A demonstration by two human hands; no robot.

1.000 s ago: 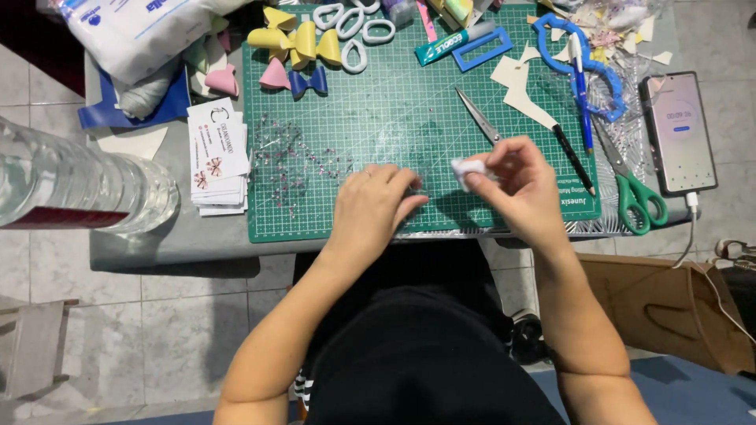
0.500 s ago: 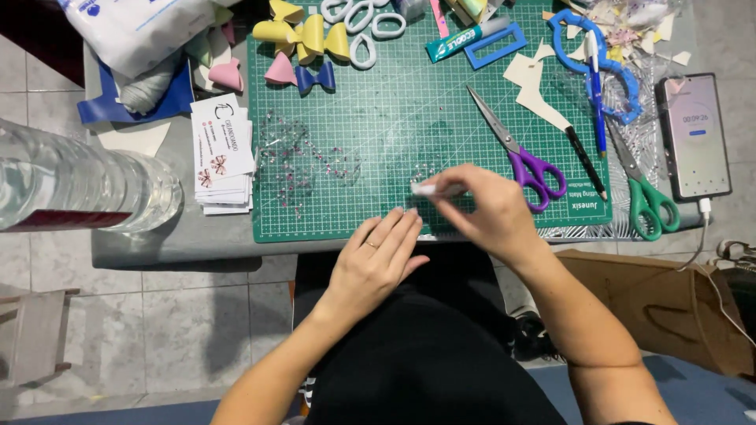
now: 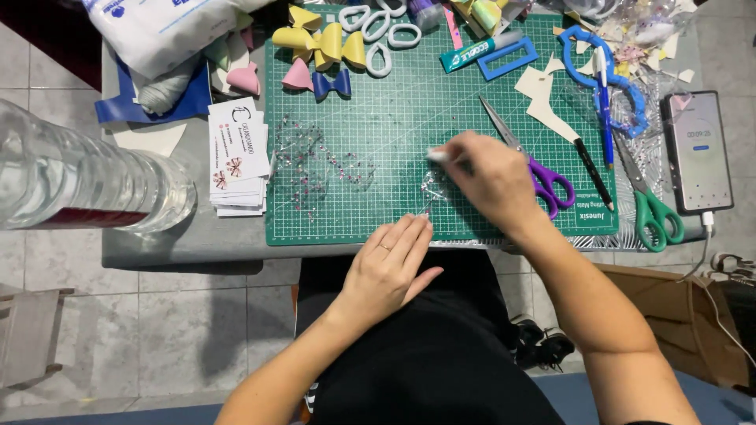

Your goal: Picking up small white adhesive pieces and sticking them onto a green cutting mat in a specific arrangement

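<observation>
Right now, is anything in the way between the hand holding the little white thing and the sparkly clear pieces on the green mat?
Nothing visible blocks it. The right hand pinches a small white piece above the green cutting mat; only bare mat lies between it and the clear glittery plastic pieces. The purple-handled scissors lie behind the hand.

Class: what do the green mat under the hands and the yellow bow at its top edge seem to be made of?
Green mat: probably matte rubbery plastic, a cutting mat; it lies flat and dull, with a printed white grid. Yellow bow: likely craft foam or a similar soft sheet; its loops hold smooth curves with thick edges and no shine.
</observation>
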